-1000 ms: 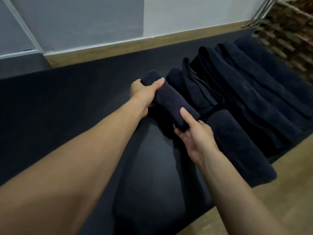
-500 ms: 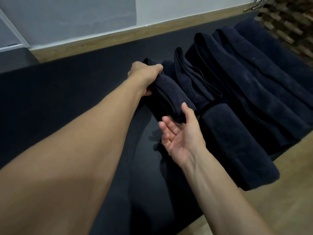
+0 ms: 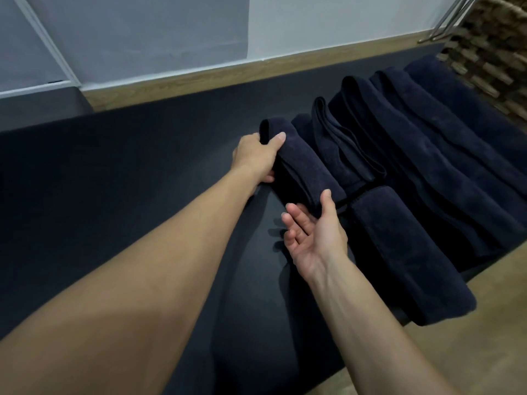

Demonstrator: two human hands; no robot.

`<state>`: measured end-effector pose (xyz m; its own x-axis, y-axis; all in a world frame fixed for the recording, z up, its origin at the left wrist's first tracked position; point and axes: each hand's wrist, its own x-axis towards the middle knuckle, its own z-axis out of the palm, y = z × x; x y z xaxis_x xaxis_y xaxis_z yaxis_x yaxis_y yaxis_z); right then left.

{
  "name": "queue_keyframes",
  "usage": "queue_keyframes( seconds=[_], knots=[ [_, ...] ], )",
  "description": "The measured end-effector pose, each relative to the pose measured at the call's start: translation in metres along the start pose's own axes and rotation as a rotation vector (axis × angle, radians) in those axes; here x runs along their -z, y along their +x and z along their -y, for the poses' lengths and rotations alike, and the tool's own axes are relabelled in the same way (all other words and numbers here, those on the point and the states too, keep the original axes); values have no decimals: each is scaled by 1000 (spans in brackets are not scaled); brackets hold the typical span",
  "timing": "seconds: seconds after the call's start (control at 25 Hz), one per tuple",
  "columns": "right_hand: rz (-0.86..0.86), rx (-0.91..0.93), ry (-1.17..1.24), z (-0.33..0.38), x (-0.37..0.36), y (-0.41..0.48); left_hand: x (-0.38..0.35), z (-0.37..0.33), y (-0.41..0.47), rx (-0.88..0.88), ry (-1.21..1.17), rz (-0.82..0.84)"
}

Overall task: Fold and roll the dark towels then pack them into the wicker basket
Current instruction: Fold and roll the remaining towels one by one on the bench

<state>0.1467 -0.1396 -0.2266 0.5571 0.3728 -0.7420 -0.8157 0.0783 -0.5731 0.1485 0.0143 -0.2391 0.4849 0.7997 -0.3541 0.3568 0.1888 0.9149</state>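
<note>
A rolled dark towel [image 3: 305, 163] lies on the dark mat [image 3: 142, 172], leftmost in a row of dark towels. My left hand [image 3: 255, 156] grips its far end, thumb on top and fingers underneath. My right hand [image 3: 313, 235] is palm up with fingers spread, its thumb touching the roll's near end. A folded dark towel [image 3: 399, 252] lies just right of that hand. Several more folded towels [image 3: 427, 155] lie side by side beyond it. The wicker basket [image 3: 493, 52] shows at the top right corner.
The mat covers a wooden floor [image 3: 470, 352] that shows at the lower right and along the wall. Metal rods [image 3: 447, 21] lean beside the basket. A white wall [image 3: 328, 21] runs behind the mat.
My right hand let go of the roll's near end and turned palm up. The roll now rests on the mat, with my left hand still on its far end.
</note>
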Motion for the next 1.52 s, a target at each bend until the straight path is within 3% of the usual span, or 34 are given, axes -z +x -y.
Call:
queue_keyframes(
  seconds=[0.24,0.52,0.84,1.24,1.4,1.52],
  knots=[
    [56,-15,22,-7,0,-15,8,3,-20,90,-155,78],
    [220,51,-127,-33,-28,-35,37,5,-47,-6,7,37],
    [375,125,-283,-78,-77,-59,128,10,-88,-52,159,-91],
    [732,131,-641,-179,-179,-129,305,53,-161,-21,206,-450],
    [866,133,-851,-238,-215,-165,382,82,-211,92,228,-674],
    [983,173,-1043,-286,-233,-181,430,118,-255,227,381,-773]
  ],
)
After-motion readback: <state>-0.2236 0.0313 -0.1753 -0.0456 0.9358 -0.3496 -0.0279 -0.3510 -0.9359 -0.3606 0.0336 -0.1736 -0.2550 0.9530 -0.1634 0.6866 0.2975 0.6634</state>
